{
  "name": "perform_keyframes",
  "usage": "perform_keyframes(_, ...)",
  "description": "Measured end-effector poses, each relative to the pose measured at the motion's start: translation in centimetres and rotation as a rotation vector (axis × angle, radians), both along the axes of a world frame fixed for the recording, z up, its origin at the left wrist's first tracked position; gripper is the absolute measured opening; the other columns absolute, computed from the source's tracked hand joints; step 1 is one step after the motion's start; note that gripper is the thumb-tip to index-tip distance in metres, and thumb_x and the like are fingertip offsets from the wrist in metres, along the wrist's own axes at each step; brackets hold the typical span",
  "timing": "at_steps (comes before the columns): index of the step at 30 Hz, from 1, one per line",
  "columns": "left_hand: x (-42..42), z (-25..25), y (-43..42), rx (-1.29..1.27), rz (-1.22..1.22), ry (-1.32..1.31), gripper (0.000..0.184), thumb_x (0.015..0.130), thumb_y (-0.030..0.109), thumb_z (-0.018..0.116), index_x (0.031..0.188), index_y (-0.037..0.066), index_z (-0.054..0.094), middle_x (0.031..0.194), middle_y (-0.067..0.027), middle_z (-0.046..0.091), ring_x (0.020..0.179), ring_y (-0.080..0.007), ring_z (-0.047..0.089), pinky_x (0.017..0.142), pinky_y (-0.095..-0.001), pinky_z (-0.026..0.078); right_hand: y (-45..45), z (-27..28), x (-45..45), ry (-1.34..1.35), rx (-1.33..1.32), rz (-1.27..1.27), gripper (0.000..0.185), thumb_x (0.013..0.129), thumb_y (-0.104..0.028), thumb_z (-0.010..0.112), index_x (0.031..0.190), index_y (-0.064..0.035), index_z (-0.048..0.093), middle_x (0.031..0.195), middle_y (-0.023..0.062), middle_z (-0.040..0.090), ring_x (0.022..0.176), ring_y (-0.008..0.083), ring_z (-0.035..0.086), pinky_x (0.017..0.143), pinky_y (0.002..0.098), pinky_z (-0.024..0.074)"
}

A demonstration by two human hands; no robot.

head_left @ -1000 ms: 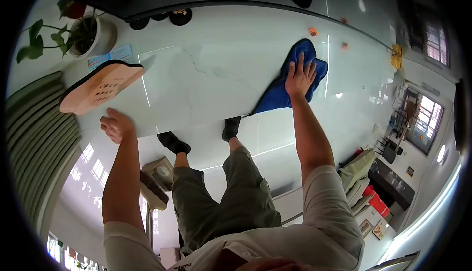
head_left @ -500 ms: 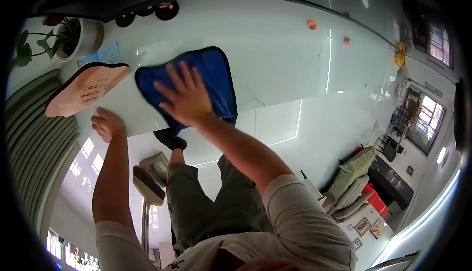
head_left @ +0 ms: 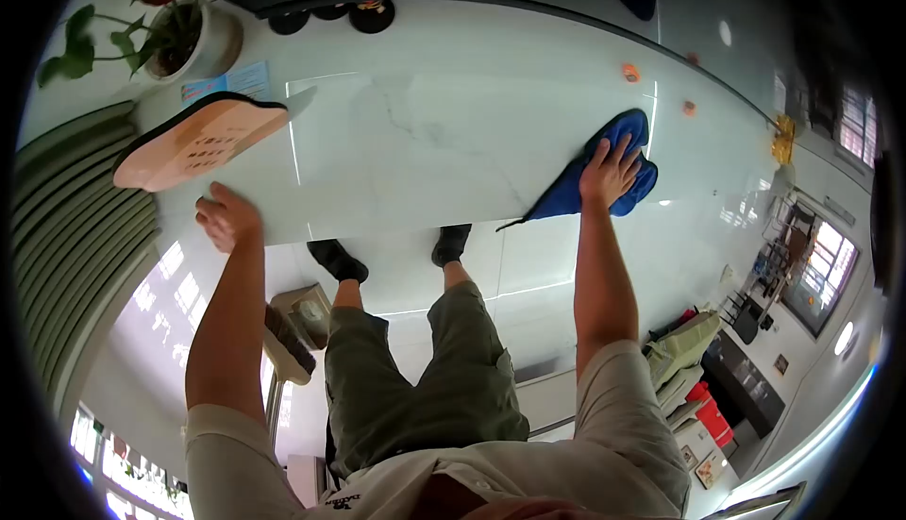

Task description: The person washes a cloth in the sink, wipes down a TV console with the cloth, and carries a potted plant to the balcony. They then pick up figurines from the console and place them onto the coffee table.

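- Carries right hand (head_left: pixel 607 177) and blue cloth (head_left: pixel 562 190) from about 10 o'clock across to about 2 o'clock, now well apart from left hand (head_left: pixel 229 218).
- Presses right palm down on the cloth, hand open, fingers slightly spread; pins from above rather than clutches.
- Bunches the cloth around the fingers instead of spreading it flat; trails a dark-edged tip towards the near edge of the white tabletop (head_left: pixel 396 171).
- Suggests a broad sideways sweep under palm pressure, with folds likely to lessen flat contact.
- Curls left fingers by the near edge at about 9 o'clock; shows nothing held, but cannot tell whether gripping the edge.
- Leaves pinkish mat (head_left: pixel 203 147) near left hand at about 10 o'clock, with plant pot (head_left: pixel 217 43) beyond, between 10 and 11.
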State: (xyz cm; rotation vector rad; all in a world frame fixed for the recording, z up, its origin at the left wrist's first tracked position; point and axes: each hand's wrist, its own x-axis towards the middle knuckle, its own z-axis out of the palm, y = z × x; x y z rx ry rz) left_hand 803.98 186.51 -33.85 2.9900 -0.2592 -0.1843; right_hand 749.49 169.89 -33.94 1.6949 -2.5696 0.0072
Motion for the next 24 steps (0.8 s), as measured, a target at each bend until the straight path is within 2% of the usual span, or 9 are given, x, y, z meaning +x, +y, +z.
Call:
perform_keyframes(2, -0.2, 0.2, -0.2, -0.004, -0.001, 0.003, 0.056, 0.095, 0.056, 0.034, 0.115, 0.006, 0.05, 0.119, -0.0187, 0.054, 0.112, -0.0393, 0.054, 0.091, -0.051, 0.043, 2.7, 0.2, 5.2, 0.009, -0.031, 0.154, 0.064, 0.099, -0.054, 0.036, 0.151, -0.0178, 0.032, 0.157, 0.0214, 0.023, 0.143, 0.0461, 0.02, 0.115, 0.0554, 0.0162)
perform_keyframes(4, 0.0, -0.2, -0.1, -0.016, 0.007, -0.006, 0.055, 0.095, 0.055, 0.035, 0.116, 0.006, 0.05, 0.119, -0.0191, 0.054, 0.112, -0.0394, 0.053, 0.092, -0.0509, 0.043, 5.3, 1.4, 12.6, -0.019, -0.034, 0.379, 0.064, 0.093, -0.05, 0.048, 0.147, -0.0154, 0.04, 0.154, 0.0249, 0.026, 0.141, 0.0502, 0.02, 0.112, 0.063, 0.0167)
perform_keyframes(6, -0.1, 0.3, -0.3, -0.02, 0.001, 0.014, 0.054, 0.095, 0.054, 0.037, 0.115, 0.005, 0.05, 0.12, -0.0192, 0.054, 0.112, -0.04, 0.053, 0.092, -0.0508, 0.043, 7.4, 3.0, 20.5, -0.151, 0.058, 0.543, 0.065, 0.088, -0.047, 0.056, 0.143, -0.0142, 0.045, 0.153, 0.0267, 0.027, 0.141, 0.0522, 0.019, 0.112, 0.0643, 0.015)
perform_keyframes(10, -0.2, 0.7, -0.5, -0.024, 0.006, 0.017, 0.056, 0.095, 0.053, 0.037, 0.121, 0.004, 0.05, 0.122, -0.0196, 0.053, 0.112, -0.0404, 0.053, 0.093, -0.0502, 0.042, 9.1, 4.3, 31.4, -0.436, 0.217, 0.902, 0.056, 0.09, -0.046, 0.056, 0.142, -0.0274, 0.047, 0.155, 0.0194, 0.027, 0.142, 0.0461, 0.021, 0.113, 0.0626, 0.0166)
perform_keyframes(12, -0.6, 1.2, -1.0, -0.038, 0.018, 0.014, 0.057, 0.094, 0.053, 0.036, 0.122, 0.004, 0.049, 0.123, -0.0194, 0.053, 0.112, -0.0402, 0.053, 0.092, -0.0501, 0.043, 7.6, 4.1, 32.9, -0.461, 0.149, 0.992, 0.054, 0.089, -0.045, 0.057, 0.14, -0.027, 0.05, 0.155, 0.0165, 0.03, 0.141, 0.0435, 0.026, 0.111, 0.0607, 0.0211)
perform_keyframes(15, -0.4, 1.1, -0.7, -0.017, 0.035, 0.028, 0.058, 0.094, 0.053, 0.035, 0.122, 0.005, 0.049, 0.123, -0.0185, 0.053, 0.113, -0.0389, 0.053, 0.093, -0.049, 0.042, 3.3, 3.6, 31.3, -0.406, 0.051, 0.975, 0.054, 0.088, -0.042, 0.061, 0.139, -0.026, 0.051, 0.153, 0.0141, 0.033, 0.139, 0.041, 0.031, 0.11, 0.0567, 0.0271)
perform_keyframes(16, -0.4, 1.2, -0.9, -0.013, 0.045, 0.044, 0.058, 0.094, 0.053, 0.035, 0.122, 0.005, 0.049, 0.123, -0.0183, 0.053, 0.114, -0.0385, 0.052, 0.094, -0.0487, 0.042, 1.3, 4.5, 30.3, -0.338, 0.023, 0.919, 0.053, 0.087, -0.041, 0.061, 0.136, -0.0221, 0.054, 0.152, 0.0145, 0.036, 0.139, 0.0396, 0.032, 0.108, 0.0562, 0.0303)
perform_keyframes(21, -0.4, 1.2, -0.8, -0.017, 0.042, 0.055, 0.056, 0.095, 0.052, 0.034, 0.121, 0.005, 0.05, 0.124, -0.0174, 0.052, 0.116, -0.0368, 0.051, 0.096, -0.0478, 0.041, -4.8, 1.4, 20.2, -0.061, -0.175, 0.674, 0.057, 0.093, -0.049, 0.051, 0.141, -0.0191, 0.049, 0.152, 0.015, 0.038, 0.139, 0.0412, 0.033, 0.111, 0.0546, 0.0259)
perform_keyframes(24, -0.4, 0.9, -0.7, -0.036, 0.017, 0.044, 0.054, 0.096, 0.05, 0.038, 0.121, 0.003, 0.05, 0.122, -0.019, 0.052, 0.114, -0.0377, 0.052, 0.094, -0.0487, 0.042, -4.0, 1.2, 17.9, 0.002, -0.112, 0.469, 0.06, 0.098, -0.052, 0.042, 0.145, -0.0154, 0.044, 0.153, 0.0197, 0.033, 0.141, 0.0425, 0.028, 0.113, 0.0544, 0.0223)
